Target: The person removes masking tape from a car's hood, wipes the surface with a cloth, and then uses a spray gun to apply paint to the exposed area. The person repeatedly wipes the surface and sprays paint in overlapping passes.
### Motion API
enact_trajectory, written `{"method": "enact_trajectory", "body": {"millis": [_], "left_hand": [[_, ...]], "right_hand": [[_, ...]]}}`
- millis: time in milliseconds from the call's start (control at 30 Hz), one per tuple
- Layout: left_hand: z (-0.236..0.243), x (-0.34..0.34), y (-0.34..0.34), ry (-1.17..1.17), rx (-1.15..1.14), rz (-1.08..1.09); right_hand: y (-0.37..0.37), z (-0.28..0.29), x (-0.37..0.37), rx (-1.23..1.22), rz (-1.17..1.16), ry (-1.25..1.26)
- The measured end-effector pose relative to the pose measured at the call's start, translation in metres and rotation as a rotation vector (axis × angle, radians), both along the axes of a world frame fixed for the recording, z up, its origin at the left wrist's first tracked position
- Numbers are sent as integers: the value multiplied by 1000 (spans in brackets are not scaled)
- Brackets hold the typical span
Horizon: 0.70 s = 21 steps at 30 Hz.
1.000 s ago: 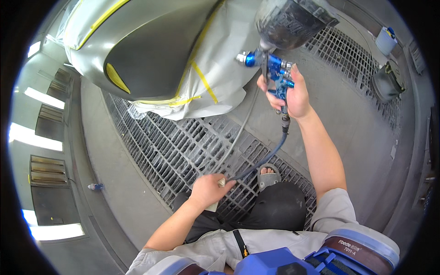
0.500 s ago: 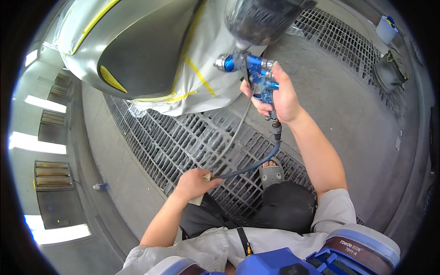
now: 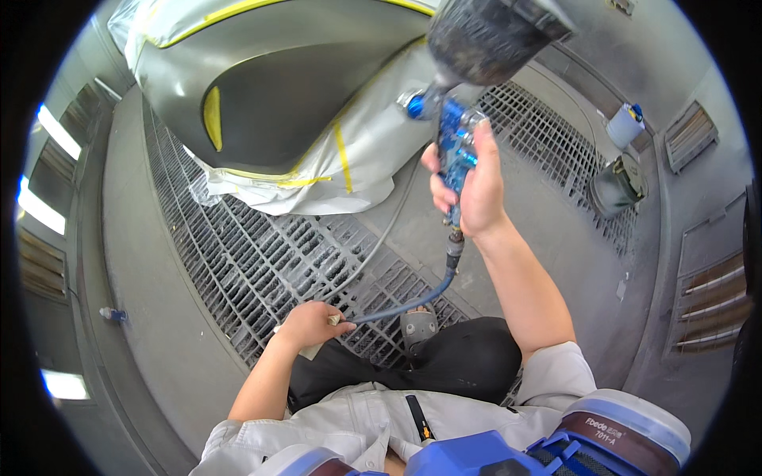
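My right hand point(image 3: 484, 190) is wrapped round the handle of a blue spray gun point(image 3: 452, 139), raised at centre right. A dark, paint-crusted cup point(image 3: 492, 44) sits on top of the gun. From the handle's base a blue-grey air hose point(image 3: 409, 305) curves down to my left hand point(image 3: 308, 324), which is closed round it low over my lap. A folded pale cloth point(image 3: 311, 351) is also in that hand, its edge hanging below the palm. Apart from the gun, to its left, stands a curved, dark grey vehicle body panel point(image 3: 270, 103), edged with yellow tape and white masking film point(image 3: 309, 194).
Metal floor grating point(image 3: 262, 254) runs under the panel and by my sandalled foot point(image 3: 418, 325). At the right stand a grey bucket point(image 3: 617, 186) and a pale blue-white container point(image 3: 625, 125). A small bottle point(image 3: 113, 314) lies at the left. A respirator point(image 3: 627, 432) fills the lower edge.
The view has swung, so the panel sits more fully in sight and the right wall shows. My right hand still holds the gun; my left keeps the hose and cloth.
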<state>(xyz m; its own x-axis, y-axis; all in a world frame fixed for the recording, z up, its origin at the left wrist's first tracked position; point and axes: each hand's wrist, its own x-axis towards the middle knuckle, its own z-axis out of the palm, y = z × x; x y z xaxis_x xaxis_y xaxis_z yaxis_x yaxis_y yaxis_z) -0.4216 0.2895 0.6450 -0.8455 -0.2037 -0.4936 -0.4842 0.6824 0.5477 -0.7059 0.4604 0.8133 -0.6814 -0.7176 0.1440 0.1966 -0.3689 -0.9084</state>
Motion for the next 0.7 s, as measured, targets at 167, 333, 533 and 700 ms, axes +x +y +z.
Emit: {"method": "enact_trajectory", "body": {"millis": [167, 333, 533, 700], "left_hand": [[-8, 16, -1, -21, 30, -167], [10, 0, -5, 398, 10, -83], [53, -79, 36, 804, 398, 144], [80, -105, 64, 806, 850, 261]], "right_hand": [[-5, 1, 16, 47, 157, -27], [-11, 5, 30, -95, -125, 54], [-9, 25, 43, -94, -216, -5], [-2, 43, 41, -176, 84, -100]]}}
